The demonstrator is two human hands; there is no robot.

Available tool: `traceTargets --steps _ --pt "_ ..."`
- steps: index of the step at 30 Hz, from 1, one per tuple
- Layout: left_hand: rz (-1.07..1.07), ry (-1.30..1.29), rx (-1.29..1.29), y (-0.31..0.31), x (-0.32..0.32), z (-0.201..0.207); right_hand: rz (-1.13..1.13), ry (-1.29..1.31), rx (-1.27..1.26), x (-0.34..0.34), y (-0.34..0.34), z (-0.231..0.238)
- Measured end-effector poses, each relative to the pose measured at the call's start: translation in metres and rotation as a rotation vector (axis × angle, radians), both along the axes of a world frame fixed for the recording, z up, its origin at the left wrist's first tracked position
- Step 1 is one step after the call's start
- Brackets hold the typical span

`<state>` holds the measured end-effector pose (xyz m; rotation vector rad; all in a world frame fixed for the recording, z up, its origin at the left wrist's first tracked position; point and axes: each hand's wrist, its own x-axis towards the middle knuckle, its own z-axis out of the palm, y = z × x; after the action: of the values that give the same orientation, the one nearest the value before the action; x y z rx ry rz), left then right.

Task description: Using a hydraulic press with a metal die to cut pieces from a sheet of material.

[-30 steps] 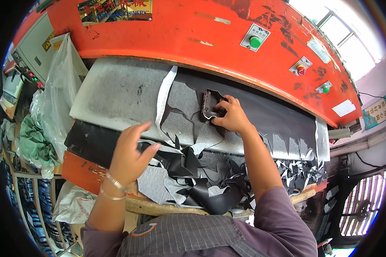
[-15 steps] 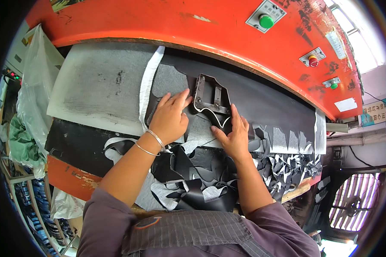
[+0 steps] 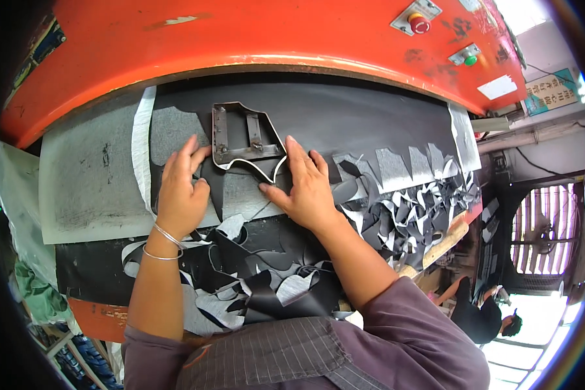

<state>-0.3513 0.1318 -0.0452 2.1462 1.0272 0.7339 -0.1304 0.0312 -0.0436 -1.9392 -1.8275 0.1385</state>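
Observation:
A metal cutting die, an angular steel frame with crossbars and a curved lower edge, stands on black sheet material with a grey, fibrous underside. My right hand has its thumb at the die's lower point and its fingers along the right side, holding that corner. Just left of the die, my left hand is open, fingers spread and fingertips close to its left edge. Whether they touch it, I cannot tell. Under the left fingers lies a grey piece of the sheet.
An orange machine beam with buttons spans the far side. Curled black and grey offcuts pile along the near edge and right. A pale cutting board extends left beside a white strip. Another person is at the far right.
The whole view has swung right, so the die and sheet appear farther left. Both hands keep nearly the same places around the die. Another person has come into view at right.

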Motion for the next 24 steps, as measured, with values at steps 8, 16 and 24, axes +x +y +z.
traceTargets --steps 8,16,24 --pt "0.033 -0.106 0.092 -0.008 -0.002 -0.011 -0.026 0.040 -0.053 -0.004 -0.013 0.008" --pt "0.070 -0.131 0.077 -0.020 0.000 -0.015 -0.127 0.032 -0.141 -0.016 -0.030 0.003" --pt "0.044 -0.011 0.121 -0.018 0.001 -0.011 -0.042 -0.061 -0.062 -0.008 -0.020 0.003"
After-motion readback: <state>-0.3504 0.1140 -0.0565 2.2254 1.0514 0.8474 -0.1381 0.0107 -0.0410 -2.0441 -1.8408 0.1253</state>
